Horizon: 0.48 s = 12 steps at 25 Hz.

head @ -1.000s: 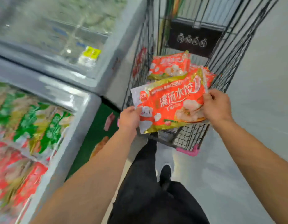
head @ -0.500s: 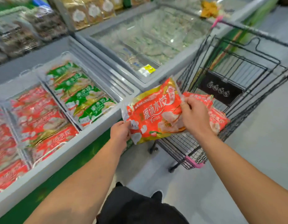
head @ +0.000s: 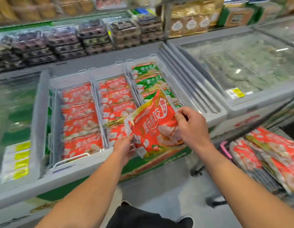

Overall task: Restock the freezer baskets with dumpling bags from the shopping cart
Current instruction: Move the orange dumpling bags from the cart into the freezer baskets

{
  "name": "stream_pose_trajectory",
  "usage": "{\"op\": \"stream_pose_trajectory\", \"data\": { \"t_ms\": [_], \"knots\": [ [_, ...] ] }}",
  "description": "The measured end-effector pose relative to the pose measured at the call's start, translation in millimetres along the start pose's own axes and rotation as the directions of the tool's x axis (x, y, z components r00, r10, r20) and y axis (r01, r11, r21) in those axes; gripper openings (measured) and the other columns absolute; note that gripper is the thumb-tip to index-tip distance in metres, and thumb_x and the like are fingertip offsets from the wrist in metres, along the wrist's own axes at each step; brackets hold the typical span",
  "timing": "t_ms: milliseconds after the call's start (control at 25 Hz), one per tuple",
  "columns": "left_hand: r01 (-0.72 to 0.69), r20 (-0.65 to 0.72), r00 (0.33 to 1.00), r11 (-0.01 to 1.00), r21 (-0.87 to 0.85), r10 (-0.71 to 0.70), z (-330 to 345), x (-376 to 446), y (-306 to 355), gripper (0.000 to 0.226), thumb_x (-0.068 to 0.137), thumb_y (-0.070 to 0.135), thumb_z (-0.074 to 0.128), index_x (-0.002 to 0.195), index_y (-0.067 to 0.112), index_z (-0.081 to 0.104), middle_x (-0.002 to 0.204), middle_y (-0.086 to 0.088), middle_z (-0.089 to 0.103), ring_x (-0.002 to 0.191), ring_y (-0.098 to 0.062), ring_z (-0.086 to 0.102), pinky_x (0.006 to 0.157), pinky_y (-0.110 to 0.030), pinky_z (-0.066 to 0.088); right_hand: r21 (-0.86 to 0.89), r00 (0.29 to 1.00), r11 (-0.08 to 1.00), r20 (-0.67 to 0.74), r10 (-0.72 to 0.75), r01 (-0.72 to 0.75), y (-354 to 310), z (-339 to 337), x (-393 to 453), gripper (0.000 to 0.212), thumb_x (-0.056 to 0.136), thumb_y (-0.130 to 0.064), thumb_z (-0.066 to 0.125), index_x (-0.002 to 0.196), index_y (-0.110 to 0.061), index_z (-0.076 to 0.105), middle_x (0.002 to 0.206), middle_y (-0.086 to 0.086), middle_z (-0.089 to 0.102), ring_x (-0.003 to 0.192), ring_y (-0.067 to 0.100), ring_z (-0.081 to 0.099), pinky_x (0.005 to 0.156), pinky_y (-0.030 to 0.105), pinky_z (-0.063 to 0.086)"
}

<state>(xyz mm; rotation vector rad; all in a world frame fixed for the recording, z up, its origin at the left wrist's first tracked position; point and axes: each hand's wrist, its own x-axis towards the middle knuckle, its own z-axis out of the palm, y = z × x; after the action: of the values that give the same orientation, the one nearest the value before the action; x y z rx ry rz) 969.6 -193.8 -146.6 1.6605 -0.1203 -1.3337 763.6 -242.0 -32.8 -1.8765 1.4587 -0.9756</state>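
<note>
I hold one orange-red dumpling bag [head: 153, 127] with both hands over the front edge of the open freezer. My left hand [head: 124, 149] grips its lower left corner; my right hand [head: 190, 127] grips its right side. Below it are three white freezer baskets: the left basket [head: 68, 79] and the middle basket [head: 108, 73] hold orange-red bags, the right basket [head: 143, 60] holds green bags. The shopping cart [head: 224, 148] stands at the right, with more orange-red bags [head: 273, 152] in it.
A second freezer [head: 251, 102] with a closed glass lid stands to the right. Slid-back lid rails [head: 189, 83] lie between the two. Shelves of packaged goods [head: 93, 35] run behind the freezers. Grey floor [head: 167, 191] lies between me and the cart.
My view has swung left from the cart to the freezer. Both hands have carried the orange-red bag out of the cart to above the front of the baskets.
</note>
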Motion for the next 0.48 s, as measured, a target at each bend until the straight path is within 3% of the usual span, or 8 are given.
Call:
{"op": "stream_pose_trajectory", "data": {
  "t_ms": [80,200,320,480],
  "knots": [
    [0.0,-0.036,0.999,1.0,-0.02,0.0,-42,20,13,0.011,0.094,0.014,0.057,0.086,0.013,0.064,0.082,-0.006,0.069,0.071,-0.019,0.062,0.052,-0.027,0.048,-0.012,1.0,1.0,0.012,0.021,-0.021,-5,44,13,0.016,0.092,-0.013,0.058,0.077,-0.018,0.063,0.068,-0.008,0.06,0.068,0.009,0.056,0.058,0.019,0.034],
    [-0.049,-0.084,0.995,0.998,0.03,0.051,-94,43,30,0.014,0.091,0.011,0.06,0.077,0.012,0.063,0.071,-0.007,0.065,0.069,-0.024,0.062,0.055,-0.027,0.047,-0.096,0.989,0.986,0.03,0.142,-0.139,5,107,32,0.016,0.092,-0.012,0.058,0.079,-0.009,0.068,0.077,0.006,0.066,0.076,0.025,0.058,0.062,0.029,0.027],
    [-0.06,-0.13,0.99,0.998,0.005,0.06,-128,61,44,0.015,0.091,0.007,0.059,0.078,0.008,0.065,0.08,-0.013,0.071,0.084,-0.033,0.069,0.08,-0.043,0.055,-0.163,0.96,0.953,0.075,0.27,-0.255,23,153,42,0.02,0.091,-0.014,0.057,0.076,-0.004,0.066,0.077,0.012,0.068,0.078,0.03,0.06,0.061,0.034,0.033],
    [-0.072,-0.152,0.985,0.997,0.032,0.077,-152,81,58,0.018,0.092,0.012,0.062,0.073,0.013,0.062,0.086,-0.017,0.071,0.081,-0.029,0.065,0.078,-0.043,0.053,-0.284,0.875,0.875,0.176,0.45,-0.393,50,198,65,0.024,0.092,-0.015,0.054,0.076,-0.003,0.068,0.079,0.016,0.067,0.085,0.036,0.062,0.062,0.032,0.033]
  ]
}}
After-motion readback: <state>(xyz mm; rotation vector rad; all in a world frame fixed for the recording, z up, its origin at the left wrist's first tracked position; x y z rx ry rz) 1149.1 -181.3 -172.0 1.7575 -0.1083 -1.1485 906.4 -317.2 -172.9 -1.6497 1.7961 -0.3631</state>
